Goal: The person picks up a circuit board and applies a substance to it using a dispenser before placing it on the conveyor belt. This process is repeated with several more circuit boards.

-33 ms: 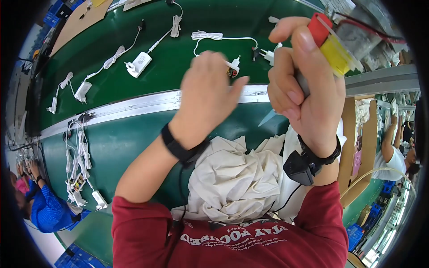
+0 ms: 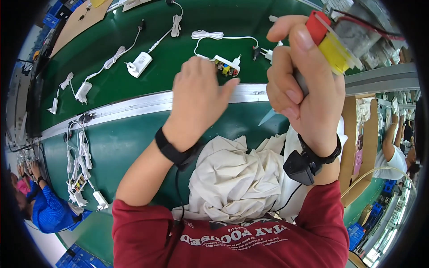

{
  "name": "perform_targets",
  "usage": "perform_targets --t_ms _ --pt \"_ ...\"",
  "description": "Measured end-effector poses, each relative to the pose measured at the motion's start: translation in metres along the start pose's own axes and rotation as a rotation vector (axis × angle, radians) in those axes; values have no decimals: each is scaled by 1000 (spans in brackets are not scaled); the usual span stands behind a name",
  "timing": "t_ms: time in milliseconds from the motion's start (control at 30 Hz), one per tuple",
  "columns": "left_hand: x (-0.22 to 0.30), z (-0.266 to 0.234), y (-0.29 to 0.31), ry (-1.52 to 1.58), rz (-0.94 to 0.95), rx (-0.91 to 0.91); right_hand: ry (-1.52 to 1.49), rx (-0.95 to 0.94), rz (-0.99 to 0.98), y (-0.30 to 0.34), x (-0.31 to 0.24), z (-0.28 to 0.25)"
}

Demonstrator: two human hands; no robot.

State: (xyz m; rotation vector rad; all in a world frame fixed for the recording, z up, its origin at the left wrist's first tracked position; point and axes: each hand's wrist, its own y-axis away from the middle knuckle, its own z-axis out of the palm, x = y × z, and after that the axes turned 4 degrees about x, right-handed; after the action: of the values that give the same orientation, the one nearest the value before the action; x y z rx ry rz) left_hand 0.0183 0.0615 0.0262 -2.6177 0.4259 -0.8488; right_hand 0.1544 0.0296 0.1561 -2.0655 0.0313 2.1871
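The opened white adapter (image 2: 227,66) lies on the green surface (image 2: 156,18) just right of my left hand (image 2: 196,91), long axis slanting rightward and toward me, farther from my right hand (image 2: 308,71). Left grip: thumb spread from fingers. Right: wrapped around a red-and-yellow device (image 2: 334,54).

the cylindrical, hard-looking held tool (image 2: 334,52) is red and yellow; the opened boxy plug adapter (image 2: 226,67) is white, with yellow, red and black parts inside. dark green flat work surface (image 2: 107,91), silver metal rail (image 2: 147,102), crumpled off-white cloth (image 2: 232,174), maroon short-sleeved shirt (image 2: 214,260) with white lettering, co-worker's blue sleeved top (image 2: 50,206), finely dotted.
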Motion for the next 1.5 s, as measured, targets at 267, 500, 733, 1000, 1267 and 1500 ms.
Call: perform_targets --t_ms 267,500,733,1000,1267,1500 --pt "-15 61 -17 -93 -22 258 -4 -100 -18 8 3 9" --pt "-2 51 -39 449 36 -134 -56 -115 -17 2 -1 -4" --pt "8 -12 -5 1021 -737 -388 -63 -46 12 -9 14 -30" --pt "22 -3 40 1561 -812 -789 -31 -32 47 -18 36 -20" --pt "8 16 53 1736 -728 -782 17 -27 65 -24 57 -16" --pt "2 19 53 1798 -731 -784 42 -30 70 -23 69 -15"
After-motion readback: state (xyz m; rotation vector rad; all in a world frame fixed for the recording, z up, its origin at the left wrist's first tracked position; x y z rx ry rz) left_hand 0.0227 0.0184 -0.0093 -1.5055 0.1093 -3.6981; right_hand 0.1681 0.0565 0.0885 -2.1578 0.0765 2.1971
